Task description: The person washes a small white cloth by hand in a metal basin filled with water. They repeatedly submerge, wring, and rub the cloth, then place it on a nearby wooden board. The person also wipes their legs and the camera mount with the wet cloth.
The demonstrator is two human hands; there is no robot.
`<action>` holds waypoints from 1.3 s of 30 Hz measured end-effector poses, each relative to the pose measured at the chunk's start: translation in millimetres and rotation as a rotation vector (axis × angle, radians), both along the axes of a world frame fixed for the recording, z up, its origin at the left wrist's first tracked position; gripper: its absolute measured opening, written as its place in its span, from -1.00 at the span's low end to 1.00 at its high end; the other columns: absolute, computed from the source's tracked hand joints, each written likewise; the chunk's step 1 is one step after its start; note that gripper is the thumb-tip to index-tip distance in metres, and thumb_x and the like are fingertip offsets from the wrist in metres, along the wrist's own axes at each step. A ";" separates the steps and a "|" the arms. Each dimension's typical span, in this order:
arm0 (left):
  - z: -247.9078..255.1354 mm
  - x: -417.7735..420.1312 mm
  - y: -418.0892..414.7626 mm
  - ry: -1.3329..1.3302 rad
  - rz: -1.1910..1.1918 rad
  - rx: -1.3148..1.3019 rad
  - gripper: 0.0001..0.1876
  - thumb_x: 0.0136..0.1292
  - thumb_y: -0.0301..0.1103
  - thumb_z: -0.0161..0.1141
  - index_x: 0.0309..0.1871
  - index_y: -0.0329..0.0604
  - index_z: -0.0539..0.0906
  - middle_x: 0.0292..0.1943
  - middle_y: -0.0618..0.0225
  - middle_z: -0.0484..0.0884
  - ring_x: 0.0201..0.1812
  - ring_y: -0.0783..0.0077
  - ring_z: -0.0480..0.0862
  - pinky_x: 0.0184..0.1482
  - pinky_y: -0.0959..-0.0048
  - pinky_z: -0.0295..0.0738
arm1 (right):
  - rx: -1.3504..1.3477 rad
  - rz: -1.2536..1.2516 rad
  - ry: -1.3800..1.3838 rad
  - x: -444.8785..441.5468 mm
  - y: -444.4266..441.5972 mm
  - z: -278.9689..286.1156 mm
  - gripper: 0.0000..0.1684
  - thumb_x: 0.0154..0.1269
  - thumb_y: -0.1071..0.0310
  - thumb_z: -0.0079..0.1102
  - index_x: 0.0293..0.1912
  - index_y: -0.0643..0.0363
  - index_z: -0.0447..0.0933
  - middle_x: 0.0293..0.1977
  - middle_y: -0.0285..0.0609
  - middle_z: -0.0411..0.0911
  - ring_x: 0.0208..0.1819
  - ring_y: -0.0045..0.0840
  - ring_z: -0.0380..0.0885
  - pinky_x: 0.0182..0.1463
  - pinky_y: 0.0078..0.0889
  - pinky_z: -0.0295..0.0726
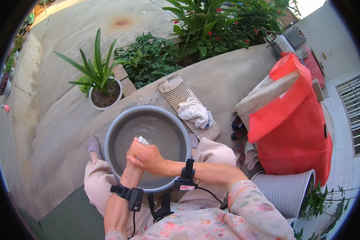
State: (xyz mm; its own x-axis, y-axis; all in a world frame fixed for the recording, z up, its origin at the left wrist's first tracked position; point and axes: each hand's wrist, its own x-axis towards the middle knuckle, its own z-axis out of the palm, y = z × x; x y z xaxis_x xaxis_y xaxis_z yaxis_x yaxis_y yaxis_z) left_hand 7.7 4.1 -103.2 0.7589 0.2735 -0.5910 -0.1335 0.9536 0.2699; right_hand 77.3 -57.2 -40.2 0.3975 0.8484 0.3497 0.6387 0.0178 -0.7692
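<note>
Both my hands are pressed together over a grey basin (108, 156) of cloudy water, which stands between my feet. A small crumpled piece of white cloth (142, 140) pokes out beyond my fingers. My right hand (151, 156) wraps over my left hand (133, 168) and hides most of it, along with the rest of the cloth. Past the basin's far right rim lies a ridged wooden washboard (172, 90). On its lower half rests a bunched, wet-looking white cloth (195, 112).
A potted plant (99, 75) stands beyond the basin, beside a planted bed (150, 57). To my right are several shoes (237, 129), a large red fabric cover (294, 144) over a bulky item, and a tipped white ribbed container (283, 189). Black devices with cables are strapped to my wrists.
</note>
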 end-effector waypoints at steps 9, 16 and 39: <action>36.3 4.6 9.3 0.388 -0.302 0.587 -0.67 0.28 -0.39 -0.10 0.10 -0.12 0.45 -0.07 0.37 0.51 -0.03 0.48 0.49 0.00 0.45 0.37 | -0.342 -0.090 0.383 55.5 -16.7 35.1 -0.72 0.20 0.20 0.17 -0.42 0.24 0.45 -0.58 -0.04 0.49 -0.50 -0.37 0.51 -0.39 -0.33 0.45; 46.8 8.1 8.9 0.206 -0.564 1.151 -0.51 0.07 -0.62 0.06 0.15 -0.18 0.44 0.04 0.34 0.49 0.11 0.46 0.45 0.11 0.49 0.32 | -0.164 0.020 0.636 63.2 -22.2 38.6 -0.72 0.23 0.22 0.21 -0.42 0.25 0.48 -0.58 -0.32 0.47 -0.45 -0.76 0.40 -0.38 -0.57 0.43; 25.1 0.9 6.9 0.330 -0.576 0.889 -0.78 0.09 -0.47 0.12 -0.16 -0.27 0.51 -0.43 0.38 0.54 -0.46 0.59 0.49 -0.39 0.54 0.37 | -0.369 -0.045 0.059 92.6 -40.7 19.0 -0.60 0.09 0.29 0.22 -0.06 0.23 0.47 -0.19 -0.01 0.54 -0.13 -0.20 0.53 -0.08 -0.26 0.50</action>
